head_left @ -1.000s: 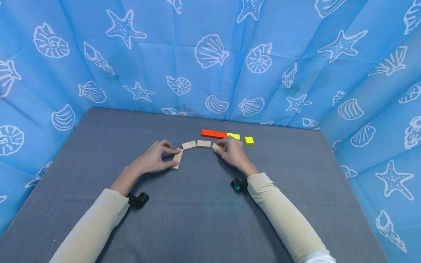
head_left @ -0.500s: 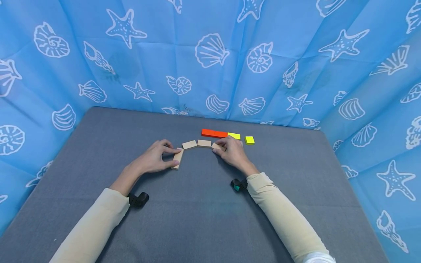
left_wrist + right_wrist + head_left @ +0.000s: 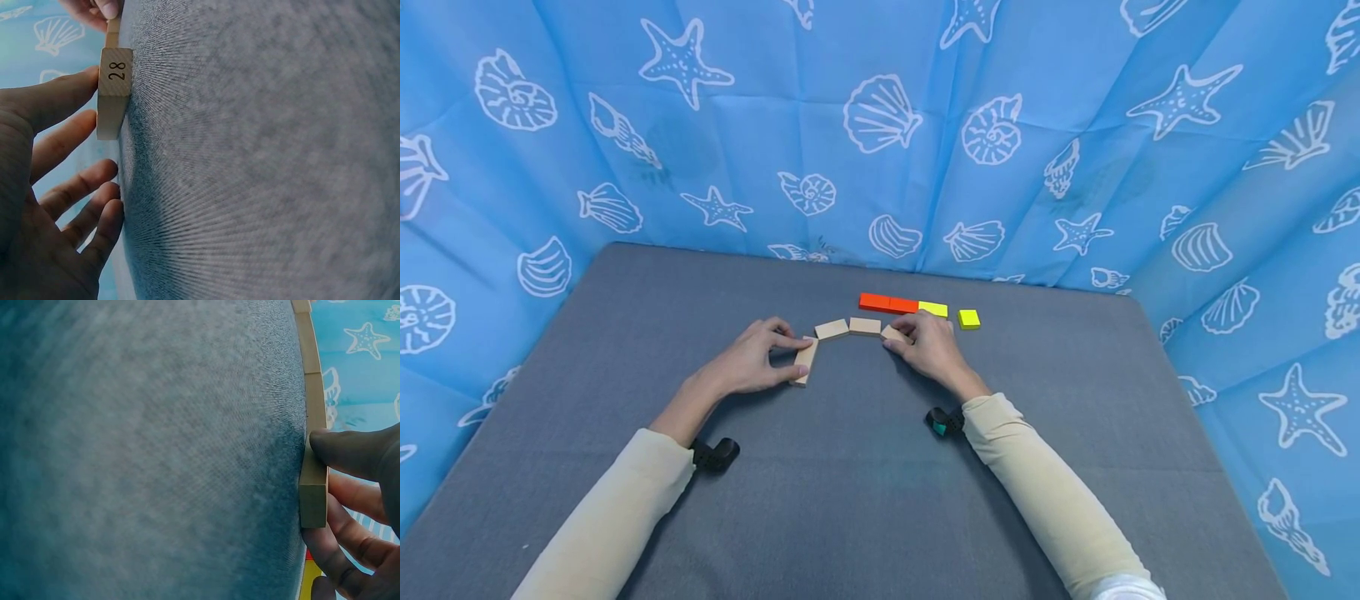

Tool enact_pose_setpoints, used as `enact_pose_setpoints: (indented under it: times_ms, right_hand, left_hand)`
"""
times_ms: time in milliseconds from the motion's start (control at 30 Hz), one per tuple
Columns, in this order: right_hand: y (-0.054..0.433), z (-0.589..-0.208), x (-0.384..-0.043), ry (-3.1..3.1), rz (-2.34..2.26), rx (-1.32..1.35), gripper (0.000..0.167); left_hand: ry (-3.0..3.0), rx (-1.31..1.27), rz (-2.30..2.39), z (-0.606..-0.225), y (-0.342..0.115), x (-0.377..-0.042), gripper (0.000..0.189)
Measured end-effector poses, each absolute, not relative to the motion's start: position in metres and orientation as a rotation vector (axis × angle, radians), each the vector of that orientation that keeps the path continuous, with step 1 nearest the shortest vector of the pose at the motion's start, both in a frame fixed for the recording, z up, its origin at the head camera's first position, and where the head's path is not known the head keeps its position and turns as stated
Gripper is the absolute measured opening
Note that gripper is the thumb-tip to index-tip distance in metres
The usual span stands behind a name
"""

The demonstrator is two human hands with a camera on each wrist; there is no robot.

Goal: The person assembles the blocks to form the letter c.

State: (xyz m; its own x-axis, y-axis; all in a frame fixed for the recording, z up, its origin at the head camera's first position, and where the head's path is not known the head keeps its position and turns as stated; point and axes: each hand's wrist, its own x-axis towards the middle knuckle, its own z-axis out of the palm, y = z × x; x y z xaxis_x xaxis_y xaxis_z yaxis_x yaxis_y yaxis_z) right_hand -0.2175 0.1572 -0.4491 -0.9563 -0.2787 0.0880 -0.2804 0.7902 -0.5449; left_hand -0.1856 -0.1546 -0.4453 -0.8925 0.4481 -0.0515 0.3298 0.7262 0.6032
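Note:
Four pale domino-like wooden blocks form a shallow arc on the table. My left hand (image 3: 748, 357) touches the leftmost wooden block (image 3: 117, 72), thumb and index fingertips on its upper surface and the other fingers spread; its end reads "28". This block lies angled toward me. The right-end wooden block (image 3: 314, 481) is pinched between thumb and fingers of my right hand (image 3: 931, 346), which covers part of it in the head view. Its left end meets the middle wooden block (image 3: 865, 327). Left of that lies a slightly tilted wooden block (image 3: 832, 331).
Behind the arc, two red blocks (image 3: 888, 303) and a yellow block (image 3: 933, 308) stand in a row, the yellow partly behind my right hand. Apart on the right lies another yellow block (image 3: 968, 319). A blue shell-print curtain (image 3: 820, 125) hangs behind the grey table (image 3: 850, 483).
My right hand has turned the right-end block slightly and shifted it a little left, closing the small gap to the middle block. The left hand has stayed in place.

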Motion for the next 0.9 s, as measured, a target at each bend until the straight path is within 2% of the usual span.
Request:
enact_pose_setpoints:
  times_ms: [500, 900]
  right_hand:
    - [0.165, -0.438, -0.234, -2.889, 0.982, 0.482, 0.032]
    - [0.148, -0.429, -0.253, -2.91, 1.052, 0.511, 0.036]
  left_hand:
    - [2.735, 0.621, 0.903, -0.444, -0.156, -0.186, 0.049]
    - [2.742, 0.597, 0.876, -0.445, -0.154, -0.185, 0.05]
